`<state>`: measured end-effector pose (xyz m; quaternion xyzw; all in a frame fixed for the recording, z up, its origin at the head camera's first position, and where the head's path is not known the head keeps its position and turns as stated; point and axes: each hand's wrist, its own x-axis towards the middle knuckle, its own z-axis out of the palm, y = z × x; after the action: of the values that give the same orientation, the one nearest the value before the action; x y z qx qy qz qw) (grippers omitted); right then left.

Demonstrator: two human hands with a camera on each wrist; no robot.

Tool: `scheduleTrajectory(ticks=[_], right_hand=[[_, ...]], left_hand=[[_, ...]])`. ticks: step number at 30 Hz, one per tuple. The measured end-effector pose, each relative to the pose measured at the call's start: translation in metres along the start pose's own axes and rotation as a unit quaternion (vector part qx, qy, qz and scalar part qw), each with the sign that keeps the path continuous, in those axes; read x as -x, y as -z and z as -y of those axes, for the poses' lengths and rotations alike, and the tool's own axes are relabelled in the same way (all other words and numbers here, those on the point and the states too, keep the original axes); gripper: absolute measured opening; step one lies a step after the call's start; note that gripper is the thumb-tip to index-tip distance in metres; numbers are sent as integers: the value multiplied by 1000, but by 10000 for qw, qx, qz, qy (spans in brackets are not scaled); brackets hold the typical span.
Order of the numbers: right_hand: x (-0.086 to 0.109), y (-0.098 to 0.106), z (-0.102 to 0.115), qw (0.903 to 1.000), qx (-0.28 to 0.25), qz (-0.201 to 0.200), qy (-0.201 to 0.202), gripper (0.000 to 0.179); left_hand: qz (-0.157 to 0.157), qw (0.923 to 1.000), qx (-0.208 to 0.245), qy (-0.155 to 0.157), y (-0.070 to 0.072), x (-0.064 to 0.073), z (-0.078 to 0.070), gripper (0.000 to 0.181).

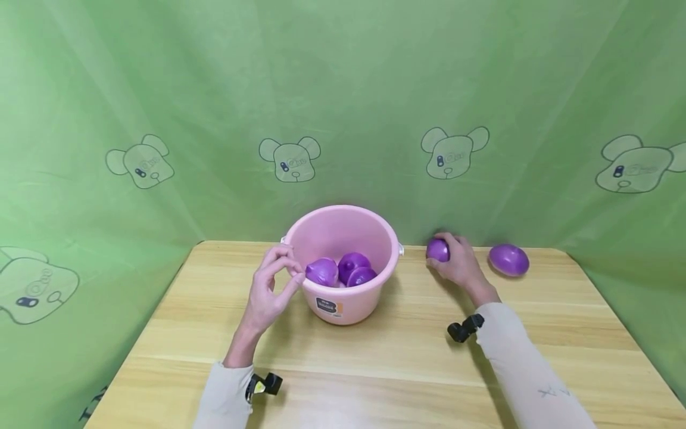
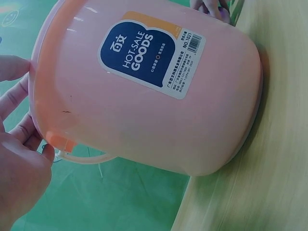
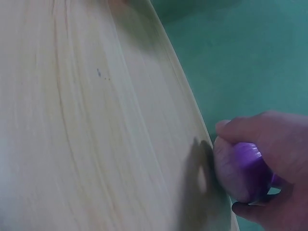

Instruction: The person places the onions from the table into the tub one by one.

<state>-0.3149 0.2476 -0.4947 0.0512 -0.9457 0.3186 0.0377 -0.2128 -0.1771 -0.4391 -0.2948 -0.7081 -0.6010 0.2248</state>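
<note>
A pink bucket (image 1: 343, 307) stands upright at the back middle of the table, with several purple onions (image 1: 323, 272) inside. My left hand (image 1: 270, 292) holds the bucket's left rim between thumb and fingers. The left wrist view shows the bucket wall (image 2: 144, 115) close up, with those fingers at its rim. To the right of the bucket, my right hand (image 1: 460, 265) grips another purple onion (image 1: 438, 250) near the table's back edge. In the right wrist view, fingers wrap round this onion (image 3: 243, 168), partly hiding it.
One more purple onion (image 1: 509, 260) lies on the wooden table (image 1: 375, 363), right of my right hand. A green curtain (image 1: 370, 107) with printed bear heads hangs behind the table and along both sides. The bucket carries a dark label (image 2: 144, 55).
</note>
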Motion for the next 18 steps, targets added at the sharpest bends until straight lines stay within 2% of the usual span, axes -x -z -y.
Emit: scheduleTrajectory(ticks=[18], right_hand=[[13,10,7,9986,-289,-422,118,76]], left_hand=[[-18,10000,28,25,-1,-1,-3,9]])
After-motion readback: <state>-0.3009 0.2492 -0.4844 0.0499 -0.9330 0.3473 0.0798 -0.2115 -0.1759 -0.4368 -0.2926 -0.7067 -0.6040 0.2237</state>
